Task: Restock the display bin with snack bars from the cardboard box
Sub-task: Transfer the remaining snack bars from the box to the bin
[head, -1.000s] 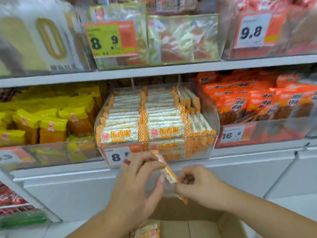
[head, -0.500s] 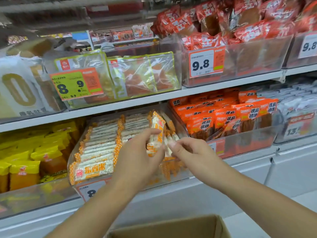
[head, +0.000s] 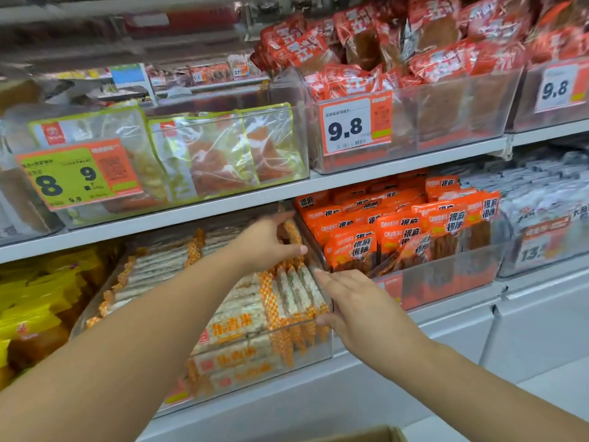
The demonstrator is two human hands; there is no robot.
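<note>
white snack bars with orange checked ends (head: pixel 288 293) filling clear plastic display bin (head: pixel 322 341); left hand (head: pixel 266 242) gripping upright bars at back, right hand (head: pixel 358 306) flat, fingers straight, on bin's right corner.

A shop, snack aisle, white tiered shelves (head: pixel 398 169), clear bins (head: pixel 446 116) of packaged snacks at 1 o'clock, price tags (head: pixel 347 127) reading 9.8, yellow-green tag (head: pixel 60 178) at 9 o'clock

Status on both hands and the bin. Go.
Left hand deep in display bin, fingers on snack bars. Right hand flat on bin's right wall. Nothing blocking.
</note>
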